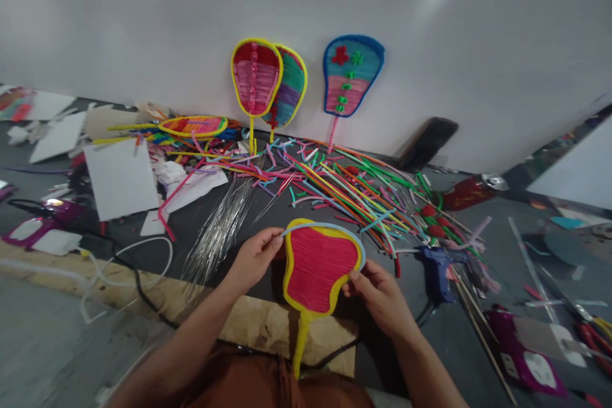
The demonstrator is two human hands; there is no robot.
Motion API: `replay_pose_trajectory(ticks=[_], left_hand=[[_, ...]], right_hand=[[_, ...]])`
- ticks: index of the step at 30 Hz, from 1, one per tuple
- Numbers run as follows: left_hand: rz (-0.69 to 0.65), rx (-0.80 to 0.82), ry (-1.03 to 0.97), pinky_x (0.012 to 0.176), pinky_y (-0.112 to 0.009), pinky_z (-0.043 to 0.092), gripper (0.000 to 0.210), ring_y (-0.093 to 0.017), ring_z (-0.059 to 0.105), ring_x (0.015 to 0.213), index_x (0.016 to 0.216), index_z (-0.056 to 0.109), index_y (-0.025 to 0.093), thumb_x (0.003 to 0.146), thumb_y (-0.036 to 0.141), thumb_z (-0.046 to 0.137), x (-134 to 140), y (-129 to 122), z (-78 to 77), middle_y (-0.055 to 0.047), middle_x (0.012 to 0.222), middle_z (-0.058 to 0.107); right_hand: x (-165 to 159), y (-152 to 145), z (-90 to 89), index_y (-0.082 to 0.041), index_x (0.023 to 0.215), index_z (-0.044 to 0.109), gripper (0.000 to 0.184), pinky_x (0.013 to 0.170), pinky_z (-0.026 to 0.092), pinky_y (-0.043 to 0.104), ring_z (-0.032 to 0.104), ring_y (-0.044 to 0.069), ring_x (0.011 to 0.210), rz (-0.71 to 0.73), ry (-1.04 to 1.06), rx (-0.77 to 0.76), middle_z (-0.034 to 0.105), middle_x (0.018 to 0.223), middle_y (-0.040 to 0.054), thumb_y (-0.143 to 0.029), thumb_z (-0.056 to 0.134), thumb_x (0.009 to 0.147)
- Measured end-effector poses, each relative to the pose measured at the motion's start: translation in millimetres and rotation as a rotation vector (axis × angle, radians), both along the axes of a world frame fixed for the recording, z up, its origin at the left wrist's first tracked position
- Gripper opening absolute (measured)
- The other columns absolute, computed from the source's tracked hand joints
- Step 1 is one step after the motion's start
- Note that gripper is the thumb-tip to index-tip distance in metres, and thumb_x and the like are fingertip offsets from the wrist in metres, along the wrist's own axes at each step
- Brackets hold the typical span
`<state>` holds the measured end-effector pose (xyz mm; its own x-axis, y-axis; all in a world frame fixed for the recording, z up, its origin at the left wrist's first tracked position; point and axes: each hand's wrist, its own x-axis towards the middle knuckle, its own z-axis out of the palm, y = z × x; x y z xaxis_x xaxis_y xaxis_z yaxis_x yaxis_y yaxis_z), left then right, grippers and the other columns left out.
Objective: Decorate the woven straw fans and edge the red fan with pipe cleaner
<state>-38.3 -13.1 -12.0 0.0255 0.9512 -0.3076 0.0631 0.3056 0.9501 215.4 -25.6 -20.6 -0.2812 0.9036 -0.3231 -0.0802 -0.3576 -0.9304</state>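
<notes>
A hand fan (pixel 322 268) with a red face, a yellow pipe-cleaner rim and a yellow handle is in front of me, its handle pointing down toward my body. Along its top edge curves a light blue pipe cleaner (pixel 329 224). My left hand (pixel 258 255) pinches one end of this pipe cleaner at the fan's upper left. At the right edge of the fan, my right hand (pixel 377 290) has its fingers closed at the other end of the strip, thumb against the rim. Whether the right fingers also grip the fan's rim I cannot tell.
Loose pipe cleaners (pixel 354 191) cover the table's middle. Finished fans (pixel 257 76) and a blue-rimmed fan (pixel 352 76) lean on the white wall. A blue glue gun (pixel 437 271), a red can (pixel 473 191), a phone (pixel 428 143) and pliers (pixel 593 335) lie right; silvery wires (pixel 220 229) lie left.
</notes>
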Motion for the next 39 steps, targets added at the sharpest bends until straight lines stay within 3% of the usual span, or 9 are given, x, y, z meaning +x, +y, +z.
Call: replay_pose_trajectory(ticks=[4,7,12,22,39], left_hand=[[-0.024,0.248,0.363,0.095,-0.035,0.043,0.045,-0.022,0.057,0.109,0.123,0.052,0.018,0.086,0.043,0.047,-2,16,11.2,-0.010,0.122,0.060],[-0.102,0.403,0.626,0.099,-0.034,0.037,0.037,-0.022,0.053,0.114,0.116,0.060,0.019,0.088,0.038,0.044,-1,29,25.0,-0.009,0.123,0.060],[-0.181,0.315,0.733,0.081,-0.029,0.044,0.032,-0.021,0.062,0.093,0.102,0.066,0.023,0.088,0.037,0.042,1,45,35.9,-0.004,0.100,0.070],[-0.145,0.130,0.512,0.059,-0.024,0.043,0.031,-0.016,0.063,0.062,0.090,0.066,0.020,0.084,0.042,0.045,-10,34,24.2,0.000,0.069,0.066],[-0.038,-0.091,0.028,0.063,-0.025,0.046,0.031,-0.014,0.057,0.063,0.078,0.063,0.017,0.070,0.047,0.062,-6,13,19.3,0.000,0.069,0.064]], right_hand=[[-1,2,4.4,-0.019,0.090,0.062,0.028,0.060,0.051,0.024,0.059,0.012,0.062,0.027,-0.017,0.012,0.065,0.074,0.0018,-0.044,0.065,0.078],[-2,2,7.6,-0.020,0.093,0.063,0.031,0.060,0.051,0.025,0.060,0.012,0.062,0.038,-0.025,0.016,0.066,0.076,0.0017,-0.046,0.066,0.077],[-2,1,9.6,-0.018,0.091,0.062,0.032,0.060,0.051,0.025,0.059,0.012,0.060,0.032,-0.027,0.020,0.065,0.075,0.0023,-0.047,0.066,0.077],[1,0,4.0,-0.019,0.090,0.061,0.031,0.060,0.052,0.025,0.060,0.012,0.062,0.010,-0.031,0.025,0.064,0.075,0.0023,-0.047,0.065,0.078],[-2,1,2.6,-0.019,0.088,0.062,0.032,0.060,0.051,0.025,0.059,0.012,0.060,-0.011,-0.004,-0.003,0.065,0.071,0.0009,-0.048,0.066,0.076]])
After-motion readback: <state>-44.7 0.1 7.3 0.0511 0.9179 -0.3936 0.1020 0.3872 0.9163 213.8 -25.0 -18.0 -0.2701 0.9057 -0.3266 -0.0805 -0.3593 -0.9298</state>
